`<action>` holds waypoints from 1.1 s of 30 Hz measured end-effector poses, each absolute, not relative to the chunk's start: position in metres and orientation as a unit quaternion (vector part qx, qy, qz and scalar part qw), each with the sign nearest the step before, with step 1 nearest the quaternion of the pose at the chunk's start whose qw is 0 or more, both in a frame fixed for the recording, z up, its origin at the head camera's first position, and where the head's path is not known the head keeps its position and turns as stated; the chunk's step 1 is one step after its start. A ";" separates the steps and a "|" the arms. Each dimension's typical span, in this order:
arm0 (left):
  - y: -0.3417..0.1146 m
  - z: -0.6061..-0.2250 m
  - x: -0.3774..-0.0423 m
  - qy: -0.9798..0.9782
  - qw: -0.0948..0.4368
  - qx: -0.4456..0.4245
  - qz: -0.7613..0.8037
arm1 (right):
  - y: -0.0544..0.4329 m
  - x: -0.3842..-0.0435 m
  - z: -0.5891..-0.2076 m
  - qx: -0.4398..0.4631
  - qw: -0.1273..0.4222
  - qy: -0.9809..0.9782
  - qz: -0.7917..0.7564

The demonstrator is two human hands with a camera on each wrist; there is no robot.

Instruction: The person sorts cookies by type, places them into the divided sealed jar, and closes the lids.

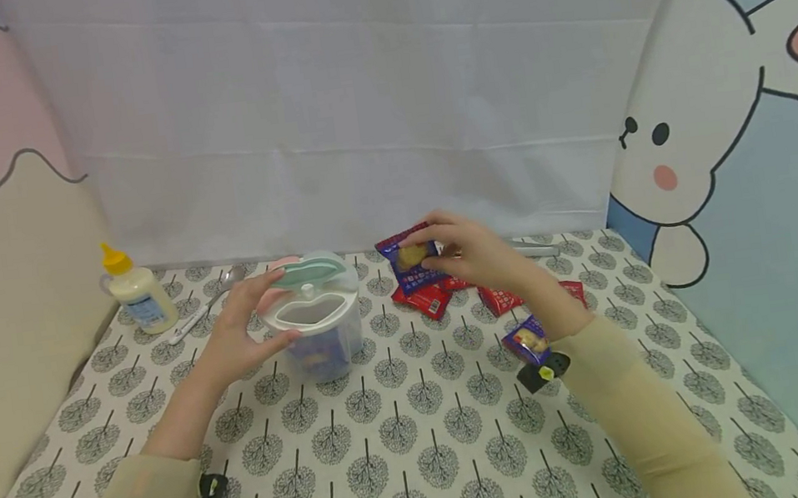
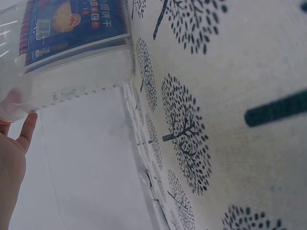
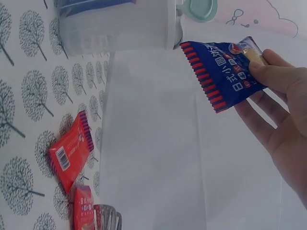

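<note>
My left hand grips the side of a clear plastic storage container, thumb and fingers spread around its lid. The lid's mint-green flap is raised over an opening. Through the wall a blue biscuit packet shows inside. To the right of the container, my right hand pinches another blue biscuit packet between thumb and fingers, raised above the table. Below that hand lie several red packets. A further blue packet rests near the right forearm.
A glue bottle with a yellow nozzle stands at the back left, beside a metal spoon. Behind the right hand lies a metal utensil with a slotted head. A white curtain hangs along the table's back edge.
</note>
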State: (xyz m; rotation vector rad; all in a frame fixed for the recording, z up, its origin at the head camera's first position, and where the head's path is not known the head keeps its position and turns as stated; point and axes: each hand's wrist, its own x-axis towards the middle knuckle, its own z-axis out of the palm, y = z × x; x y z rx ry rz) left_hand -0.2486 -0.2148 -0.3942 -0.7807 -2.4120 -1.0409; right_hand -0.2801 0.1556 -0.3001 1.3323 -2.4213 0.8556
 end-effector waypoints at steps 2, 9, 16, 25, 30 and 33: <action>-0.215 -0.394 -0.248 -0.862 0.197 -0.278 -0.375 | 0.146 -0.279 -0.296 0.457 0.136 -0.821 0.315; -0.214 -0.396 -0.248 -0.864 0.194 -0.275 -0.375 | 0.109 -0.274 -0.291 0.464 0.143 -0.787 0.380; -0.214 -0.396 -0.249 -0.858 0.196 -0.287 -0.380 | 0.074 -0.274 -0.303 0.494 0.136 -0.752 0.415; -0.216 -0.397 -0.250 -0.850 0.197 -0.299 -0.386 | 0.048 -0.276 -0.323 0.514 0.119 -0.725 0.443; -0.215 -0.397 -0.251 -0.845 0.205 -0.305 -0.388 | 0.042 -0.275 -0.328 0.522 0.119 -0.724 0.436; -0.215 -0.398 -0.253 -0.839 0.211 -0.315 -0.389 | 0.042 -0.273 -0.331 0.513 0.113 -0.739 0.421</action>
